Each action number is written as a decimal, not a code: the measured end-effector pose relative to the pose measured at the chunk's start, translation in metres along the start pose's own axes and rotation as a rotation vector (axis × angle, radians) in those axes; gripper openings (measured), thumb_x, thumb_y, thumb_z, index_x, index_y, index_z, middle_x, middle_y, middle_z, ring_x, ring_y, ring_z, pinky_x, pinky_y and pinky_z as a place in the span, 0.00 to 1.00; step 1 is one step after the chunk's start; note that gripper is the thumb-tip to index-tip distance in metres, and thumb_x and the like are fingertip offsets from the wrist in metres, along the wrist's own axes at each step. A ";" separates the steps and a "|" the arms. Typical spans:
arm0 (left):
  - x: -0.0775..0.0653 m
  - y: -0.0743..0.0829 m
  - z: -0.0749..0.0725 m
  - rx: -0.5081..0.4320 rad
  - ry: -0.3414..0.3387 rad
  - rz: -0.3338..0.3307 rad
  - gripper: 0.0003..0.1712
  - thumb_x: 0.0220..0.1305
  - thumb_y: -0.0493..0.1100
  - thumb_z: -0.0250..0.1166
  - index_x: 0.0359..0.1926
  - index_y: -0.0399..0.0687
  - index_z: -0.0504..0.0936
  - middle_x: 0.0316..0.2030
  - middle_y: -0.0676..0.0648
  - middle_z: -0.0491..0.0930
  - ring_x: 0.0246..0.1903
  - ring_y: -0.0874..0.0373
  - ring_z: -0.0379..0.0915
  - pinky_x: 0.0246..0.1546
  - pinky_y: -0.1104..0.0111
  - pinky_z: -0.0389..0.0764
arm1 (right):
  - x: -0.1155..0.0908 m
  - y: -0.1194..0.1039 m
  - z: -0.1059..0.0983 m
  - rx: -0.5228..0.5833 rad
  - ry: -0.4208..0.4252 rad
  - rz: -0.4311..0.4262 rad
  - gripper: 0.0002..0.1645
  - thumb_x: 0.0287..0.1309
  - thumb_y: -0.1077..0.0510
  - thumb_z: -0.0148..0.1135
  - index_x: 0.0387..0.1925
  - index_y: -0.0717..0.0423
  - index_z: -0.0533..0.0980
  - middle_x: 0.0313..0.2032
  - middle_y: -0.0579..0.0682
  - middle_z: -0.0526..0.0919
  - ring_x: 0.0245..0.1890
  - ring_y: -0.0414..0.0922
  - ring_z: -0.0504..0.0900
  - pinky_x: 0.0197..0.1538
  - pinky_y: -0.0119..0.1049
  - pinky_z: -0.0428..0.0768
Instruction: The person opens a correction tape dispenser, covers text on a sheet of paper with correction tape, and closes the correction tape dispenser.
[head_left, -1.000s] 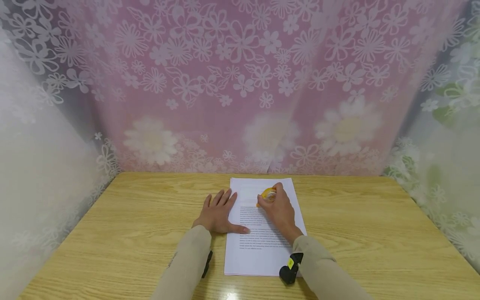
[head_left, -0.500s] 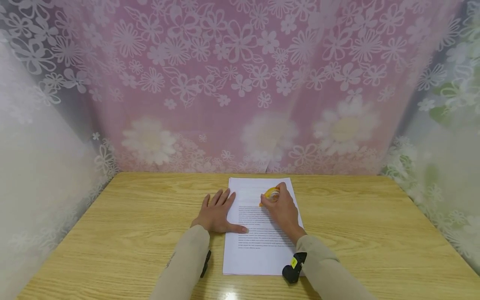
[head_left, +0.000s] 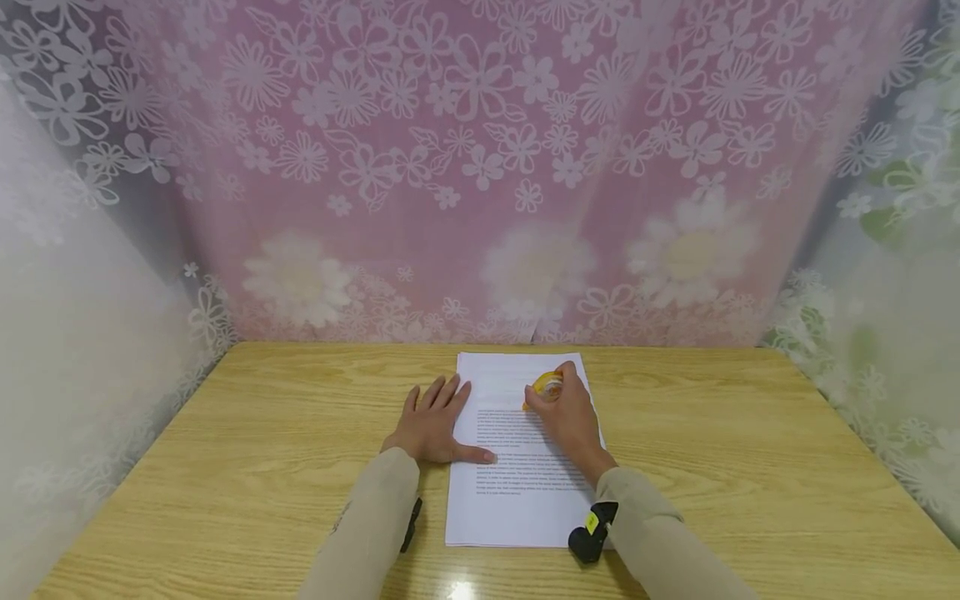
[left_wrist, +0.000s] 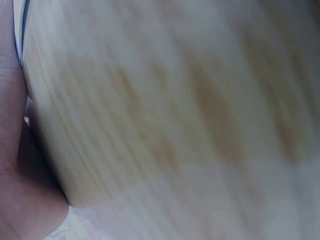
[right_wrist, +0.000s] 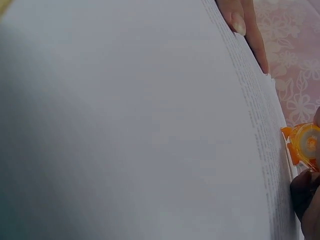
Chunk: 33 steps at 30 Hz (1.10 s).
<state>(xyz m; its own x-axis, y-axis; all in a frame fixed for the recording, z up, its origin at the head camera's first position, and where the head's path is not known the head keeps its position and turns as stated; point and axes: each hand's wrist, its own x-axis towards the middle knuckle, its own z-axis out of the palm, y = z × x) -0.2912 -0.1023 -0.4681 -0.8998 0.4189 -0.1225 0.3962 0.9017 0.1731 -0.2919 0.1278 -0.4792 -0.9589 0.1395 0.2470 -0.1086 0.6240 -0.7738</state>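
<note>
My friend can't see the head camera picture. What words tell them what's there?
A person's right grip holds a small orange tool over printed papers on a wooden table. The left grip is spread at the papers' left edge, thumb on the top sheet. Behind is a pink flowered backdrop.

Stacked printed white sheets, lying flat on worktop; near first dark text lines, orange correction tape, held tilted.

Dispenser: glossy plastic; sheets: smooth matt paper; table: glossy wood-grain.
</note>
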 end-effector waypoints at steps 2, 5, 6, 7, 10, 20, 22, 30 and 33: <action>0.000 0.001 -0.001 0.001 -0.002 0.000 0.69 0.39 0.87 0.53 0.76 0.56 0.43 0.75 0.50 0.39 0.73 0.50 0.32 0.67 0.46 0.36 | 0.000 0.001 -0.002 -0.006 0.001 0.003 0.26 0.55 0.47 0.67 0.44 0.56 0.64 0.34 0.54 0.76 0.27 0.47 0.76 0.25 0.37 0.74; 0.000 0.002 -0.001 0.002 -0.007 -0.003 0.70 0.39 0.87 0.53 0.76 0.56 0.43 0.75 0.50 0.39 0.73 0.50 0.32 0.67 0.46 0.36 | 0.000 0.002 -0.004 -0.037 0.000 0.016 0.27 0.55 0.46 0.66 0.45 0.56 0.64 0.34 0.53 0.76 0.26 0.47 0.76 0.24 0.37 0.73; 0.000 0.002 -0.001 0.003 -0.009 -0.004 0.70 0.39 0.87 0.53 0.76 0.56 0.43 0.75 0.50 0.39 0.73 0.50 0.32 0.67 0.46 0.36 | 0.000 0.003 -0.004 -0.048 0.002 0.021 0.27 0.55 0.46 0.66 0.45 0.56 0.64 0.34 0.53 0.77 0.26 0.47 0.76 0.24 0.37 0.73; 0.000 0.002 -0.001 0.004 -0.011 -0.005 0.70 0.39 0.87 0.53 0.76 0.57 0.43 0.75 0.50 0.39 0.73 0.50 0.32 0.67 0.46 0.36 | -0.001 0.003 -0.005 -0.054 0.004 0.026 0.27 0.55 0.46 0.66 0.45 0.56 0.64 0.34 0.53 0.77 0.26 0.47 0.76 0.24 0.37 0.72; 0.001 0.002 -0.001 0.013 -0.014 -0.010 0.70 0.39 0.87 0.52 0.76 0.57 0.43 0.75 0.50 0.39 0.73 0.50 0.32 0.67 0.46 0.36 | -0.001 0.003 -0.007 -0.049 0.003 0.029 0.27 0.55 0.46 0.66 0.45 0.56 0.64 0.34 0.53 0.77 0.26 0.47 0.77 0.24 0.38 0.73; 0.003 -0.002 0.002 -0.021 -0.014 -0.004 0.71 0.37 0.88 0.52 0.76 0.57 0.42 0.75 0.51 0.37 0.73 0.51 0.29 0.67 0.46 0.33 | 0.000 0.007 -0.014 -0.067 0.003 0.038 0.27 0.56 0.44 0.65 0.45 0.54 0.64 0.33 0.53 0.78 0.26 0.47 0.76 0.23 0.38 0.71; 0.002 -0.002 0.002 -0.016 -0.008 -0.002 0.71 0.37 0.88 0.52 0.76 0.58 0.42 0.75 0.51 0.37 0.73 0.51 0.30 0.67 0.46 0.34 | 0.000 0.009 -0.016 -0.062 0.001 0.041 0.27 0.56 0.44 0.65 0.45 0.54 0.64 0.34 0.53 0.78 0.27 0.47 0.76 0.24 0.38 0.71; 0.000 0.003 -0.001 0.001 -0.021 -0.007 0.70 0.39 0.87 0.53 0.76 0.57 0.43 0.75 0.50 0.38 0.73 0.50 0.31 0.67 0.46 0.36 | 0.000 0.010 -0.018 -0.068 0.001 0.057 0.26 0.55 0.44 0.66 0.45 0.54 0.65 0.34 0.53 0.78 0.28 0.48 0.77 0.25 0.39 0.72; 0.000 0.003 -0.002 0.004 -0.016 -0.011 0.70 0.39 0.86 0.54 0.76 0.57 0.43 0.75 0.50 0.39 0.73 0.51 0.31 0.67 0.46 0.35 | 0.001 0.011 -0.019 -0.069 -0.003 0.048 0.26 0.56 0.44 0.66 0.45 0.55 0.64 0.35 0.53 0.78 0.28 0.48 0.76 0.25 0.38 0.72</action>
<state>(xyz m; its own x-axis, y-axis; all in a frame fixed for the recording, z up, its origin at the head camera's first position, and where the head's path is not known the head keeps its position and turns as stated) -0.2901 -0.0999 -0.4654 -0.9012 0.4102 -0.1403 0.3866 0.9068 0.1680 -0.2894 0.1491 -0.4761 -0.9635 0.1680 0.2086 -0.0443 0.6681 -0.7427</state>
